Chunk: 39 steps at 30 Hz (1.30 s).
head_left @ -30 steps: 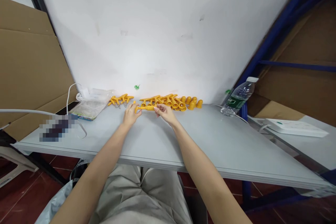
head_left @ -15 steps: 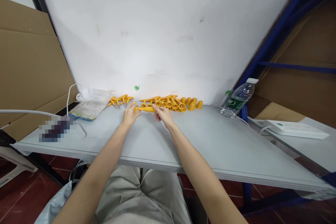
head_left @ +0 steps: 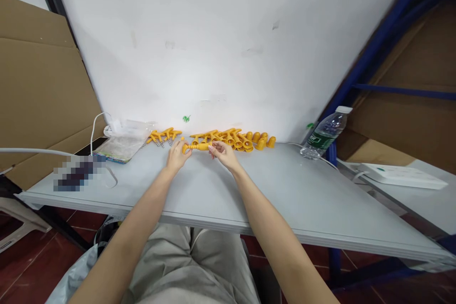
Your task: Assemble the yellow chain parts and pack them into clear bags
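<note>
A yellow plastic corkscrew (head_left: 203, 146) lies level between my two hands, above the table. My left hand (head_left: 176, 154) is closed on its crossbar handle at the left end. Thumb and fingers of my right hand (head_left: 223, 153) pinch the wider sleeve at its right end. Just behind the hands is a pile of yellow bell-mouthed parts (head_left: 238, 144), partly hidden by my right hand. Yellow T-shaped handles with metal spirals (head_left: 163, 136) lie behind and left of my left hand. Several small yellow caps (head_left: 261, 144) stand to the right of the pile.
A clear plastic bag (head_left: 123, 147) with a flat packet lies at the left, near a white cable (head_left: 93, 133) and a blurred dark object (head_left: 76, 175). At the right a water bottle (head_left: 326, 135) leans by the blue frame. A white power strip (head_left: 402, 175) lies beyond it.
My right hand has shifted slightly right along the corkscrew, and its fingers have changed position, showing more of the sleeve. The left hand keeps its hold.
</note>
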Each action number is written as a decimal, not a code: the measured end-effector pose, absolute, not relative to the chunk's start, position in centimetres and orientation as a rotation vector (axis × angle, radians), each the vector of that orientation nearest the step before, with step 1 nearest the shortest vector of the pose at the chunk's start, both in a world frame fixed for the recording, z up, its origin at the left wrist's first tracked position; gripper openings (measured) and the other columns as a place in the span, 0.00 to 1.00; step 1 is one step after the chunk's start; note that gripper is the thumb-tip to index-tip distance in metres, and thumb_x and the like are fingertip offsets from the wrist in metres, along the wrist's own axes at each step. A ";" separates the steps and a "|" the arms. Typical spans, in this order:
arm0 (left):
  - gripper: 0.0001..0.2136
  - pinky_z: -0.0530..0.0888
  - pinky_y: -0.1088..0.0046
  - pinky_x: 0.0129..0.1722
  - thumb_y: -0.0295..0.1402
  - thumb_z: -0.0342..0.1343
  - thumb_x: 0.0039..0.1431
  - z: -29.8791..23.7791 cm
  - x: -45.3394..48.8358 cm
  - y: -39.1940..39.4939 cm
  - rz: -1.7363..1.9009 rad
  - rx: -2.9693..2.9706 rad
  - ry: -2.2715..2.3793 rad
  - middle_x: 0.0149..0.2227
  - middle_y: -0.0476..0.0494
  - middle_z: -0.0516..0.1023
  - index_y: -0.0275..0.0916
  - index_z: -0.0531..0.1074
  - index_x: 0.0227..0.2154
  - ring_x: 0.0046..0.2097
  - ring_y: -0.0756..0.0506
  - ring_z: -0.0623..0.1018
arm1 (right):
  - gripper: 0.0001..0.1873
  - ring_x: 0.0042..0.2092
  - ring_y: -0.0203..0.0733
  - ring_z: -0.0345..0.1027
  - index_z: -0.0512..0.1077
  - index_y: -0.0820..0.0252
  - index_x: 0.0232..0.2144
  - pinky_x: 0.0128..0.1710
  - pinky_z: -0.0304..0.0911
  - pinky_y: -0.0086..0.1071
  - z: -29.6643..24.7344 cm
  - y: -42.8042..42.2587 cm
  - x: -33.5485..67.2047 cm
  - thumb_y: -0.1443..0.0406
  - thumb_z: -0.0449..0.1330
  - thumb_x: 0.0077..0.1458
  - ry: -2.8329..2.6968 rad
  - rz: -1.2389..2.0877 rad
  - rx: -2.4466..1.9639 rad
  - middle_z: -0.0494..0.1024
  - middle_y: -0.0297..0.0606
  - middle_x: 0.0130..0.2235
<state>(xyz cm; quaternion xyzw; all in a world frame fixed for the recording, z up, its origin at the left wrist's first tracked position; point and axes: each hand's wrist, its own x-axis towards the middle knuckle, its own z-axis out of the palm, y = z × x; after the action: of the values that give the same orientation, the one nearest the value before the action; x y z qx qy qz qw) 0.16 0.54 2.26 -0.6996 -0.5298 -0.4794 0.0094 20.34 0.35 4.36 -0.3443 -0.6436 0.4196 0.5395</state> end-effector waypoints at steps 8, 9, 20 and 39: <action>0.08 0.72 0.72 0.39 0.28 0.58 0.53 2.4 0.5 0.1 -1.471 -2.117 -1.619 0.37 0.46 0.74 0.41 0.72 0.37 0.39 0.46 0.75 | 0.28 0.17 0.30 0.59 0.65 0.58 0.18 0.19 0.56 0.29 4.9 -0.1 19.6 0.42 0.67 0.38 -1.289 1.223 -0.984 0.71 0.33 0.19; 0.08 0.72 0.73 0.38 0.29 0.58 0.53 2.4 0.5 0.0 -1.464 -2.106 -1.623 0.37 0.46 0.73 0.41 0.72 0.37 0.38 0.47 0.75 | 0.27 0.17 0.30 0.58 0.66 0.59 0.18 0.18 0.55 0.28 5.0 -0.2 19.6 0.43 0.67 0.39 -1.248 1.271 -0.998 0.71 0.33 0.19; 0.09 0.71 0.74 0.36 0.29 0.58 0.54 2.0 0.7 0.2 -1.369 -2.104 -1.652 0.38 0.45 0.73 0.40 0.73 0.40 0.36 0.47 0.75 | 0.13 0.17 0.28 0.54 0.67 0.59 0.24 0.13 0.47 0.24 5.9 -0.4 18.9 0.58 0.64 0.51 -0.911 1.536 -1.093 0.71 0.32 0.20; 0.18 0.74 0.67 0.41 0.33 0.60 0.53 1.5 0.3 0.4 -1.279 -2.189 -1.769 0.49 0.38 0.71 0.43 0.70 0.49 0.43 0.42 0.76 | 0.15 0.18 0.32 0.63 0.67 0.60 0.24 0.18 0.61 0.26 5.6 -1.0 18.4 0.57 0.57 0.58 -0.855 1.839 -1.122 0.72 0.35 0.20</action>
<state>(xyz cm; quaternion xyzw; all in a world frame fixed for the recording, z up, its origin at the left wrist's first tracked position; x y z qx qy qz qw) 0.27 0.45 1.47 -0.7079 -0.5720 -0.4136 0.0252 18.45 -0.96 5.64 -0.4435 -0.3381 0.7271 0.4004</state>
